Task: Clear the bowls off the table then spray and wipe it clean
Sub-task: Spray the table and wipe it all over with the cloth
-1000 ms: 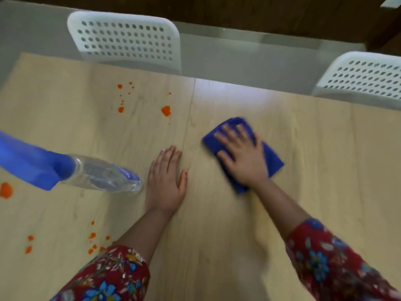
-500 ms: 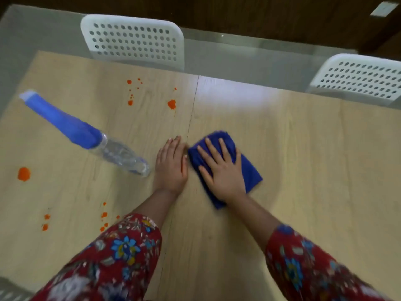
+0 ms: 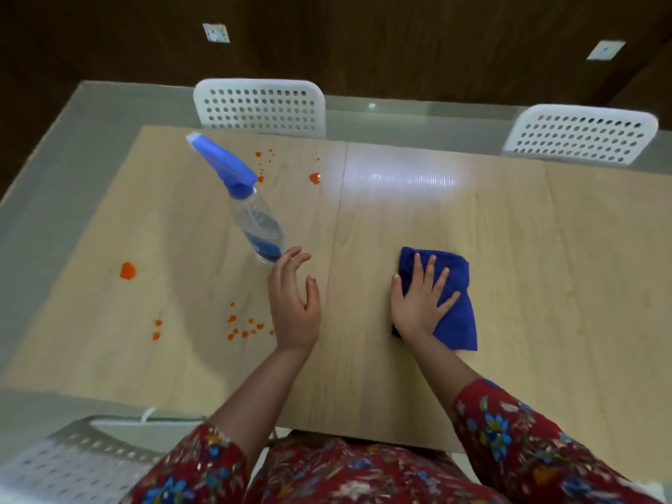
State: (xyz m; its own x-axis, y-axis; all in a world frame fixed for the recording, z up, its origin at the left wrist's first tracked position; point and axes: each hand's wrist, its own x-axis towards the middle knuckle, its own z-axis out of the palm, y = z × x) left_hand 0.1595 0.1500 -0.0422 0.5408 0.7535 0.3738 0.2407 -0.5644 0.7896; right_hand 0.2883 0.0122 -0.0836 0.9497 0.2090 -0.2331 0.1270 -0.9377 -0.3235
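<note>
No bowls sit on the table [image 3: 509,231]; the right hand [image 3: 418,307] presses flat on the blue cloth [image 3: 456,321] on its clean-looking half, the empty left hand [image 3: 294,311] spreads loosely beside the spray bottle [image 3: 258,220], and orange splatters [image 3: 128,271] await wiping.

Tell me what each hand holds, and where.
Nothing gripped. Right hand presses flat on the left half of the cloth; left hand open by the bottle.

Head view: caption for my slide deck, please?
Right hand presses a blue cloth on the table; left hand open by the spray bottle, orange stains unwiped.
</note>
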